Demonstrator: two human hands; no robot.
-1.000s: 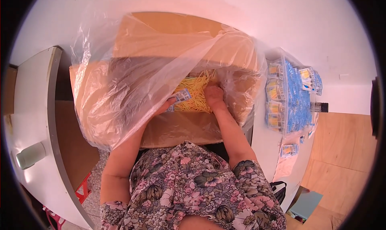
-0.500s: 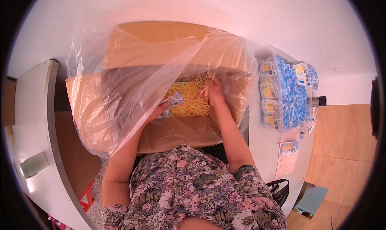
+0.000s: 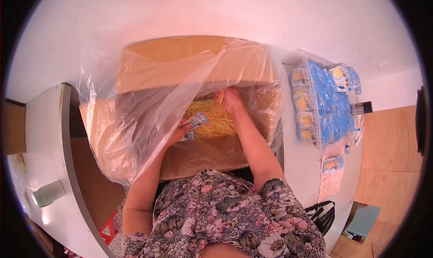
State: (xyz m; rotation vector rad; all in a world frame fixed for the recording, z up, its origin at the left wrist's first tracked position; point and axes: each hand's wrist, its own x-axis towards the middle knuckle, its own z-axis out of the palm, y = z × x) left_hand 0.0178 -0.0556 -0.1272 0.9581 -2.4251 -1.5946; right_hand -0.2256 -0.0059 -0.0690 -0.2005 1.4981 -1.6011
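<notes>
A cardboard box [image 3: 155, 55] lined with clear plastic film [image 3: 135, 136] stands in front of me, holding a heap of thin yellow sticks [image 3: 216, 125]. Over the heap, my left hand [image 3: 181, 132] is closed on a small blue-and-clear packet [image 3: 197, 120]. A second packet [image 3: 191, 134] shows partly just below it. My right hand [image 3: 232, 101] reaches into the far part of the box, its fingers closed round a small bunch of sticks [image 3: 220, 97]. Film partly covers my left forearm.
To the right stands a clear container [image 3: 319, 140] full of blue packets [image 3: 327, 104], with a dark-capped bottle [image 3: 362, 107] beside it. One packet [image 3: 333, 164] lies nearer me, above a black bag [image 3: 325, 219]. At left, a pale green cylinder [image 3: 48, 194] lies on another table [image 3: 45, 127].
My right hand has moved left across the heap with the bunch of sticks in its fingers. My left hand stays on its packet. The whole view has shifted slightly.
</notes>
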